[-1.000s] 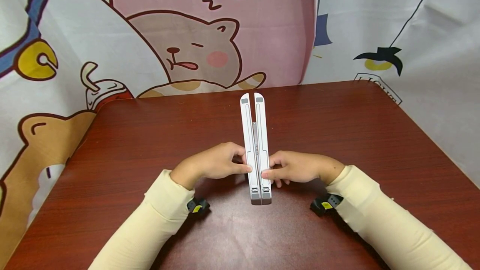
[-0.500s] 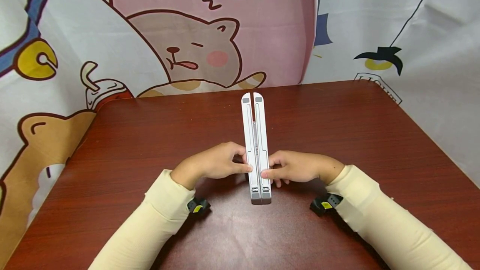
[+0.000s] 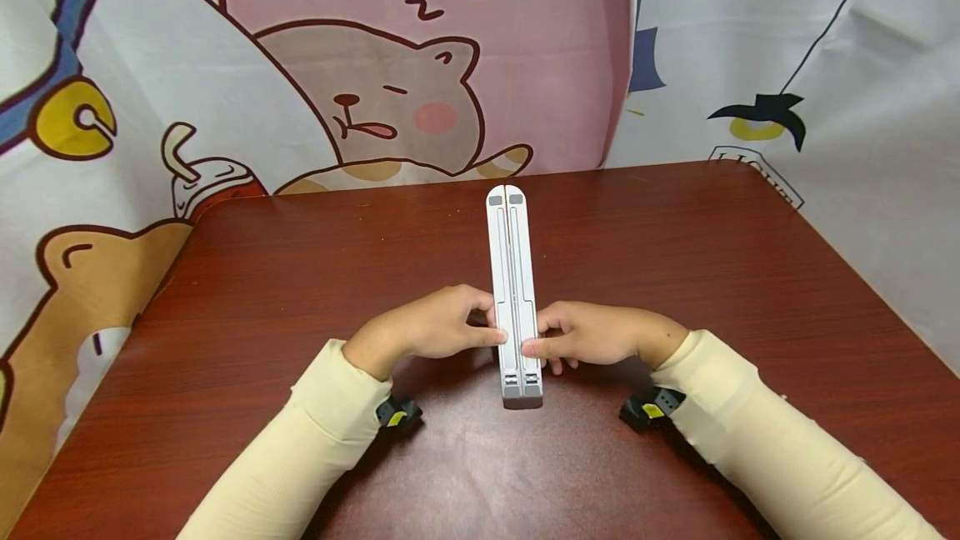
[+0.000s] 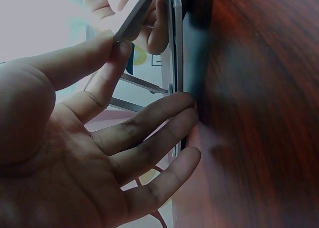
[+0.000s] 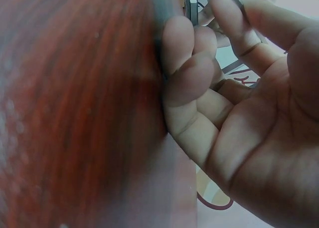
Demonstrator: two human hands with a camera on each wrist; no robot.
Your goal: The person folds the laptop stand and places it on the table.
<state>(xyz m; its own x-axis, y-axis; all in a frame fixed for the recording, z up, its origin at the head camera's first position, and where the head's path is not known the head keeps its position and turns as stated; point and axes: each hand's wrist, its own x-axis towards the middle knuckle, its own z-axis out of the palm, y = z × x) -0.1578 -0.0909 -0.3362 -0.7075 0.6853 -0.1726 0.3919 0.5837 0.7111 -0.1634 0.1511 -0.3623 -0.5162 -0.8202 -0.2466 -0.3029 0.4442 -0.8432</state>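
Observation:
A silver folding laptop stand [image 3: 514,273] with grey pads at its ends lies lengthwise in the middle of the table. Its two long bars are side by side, almost touching along their length. My left hand [image 3: 442,323] pinches the left bar near its front end between thumb and forefinger. On the other side, my right hand [image 3: 600,332] pinches the right bar the same way. In the left wrist view, thin struts join the stand's upper bar [image 4: 134,13] to a lower one beside the table. The other fingertips [image 4: 182,160] of the left hand are spread near the tabletop.
The reddish-brown wooden table [image 3: 360,257] extends around the stand on all sides. Behind it hangs a cloth [image 3: 555,48] printed with cartoon bears. Black wrist cameras [image 3: 397,413] sit under both cream sleeves [image 3: 780,415], close to the tabletop.
The stand's two bars have come together at the far end, closing the gap between them. Both hands keep their hold, and the left has shifted very slightly right.

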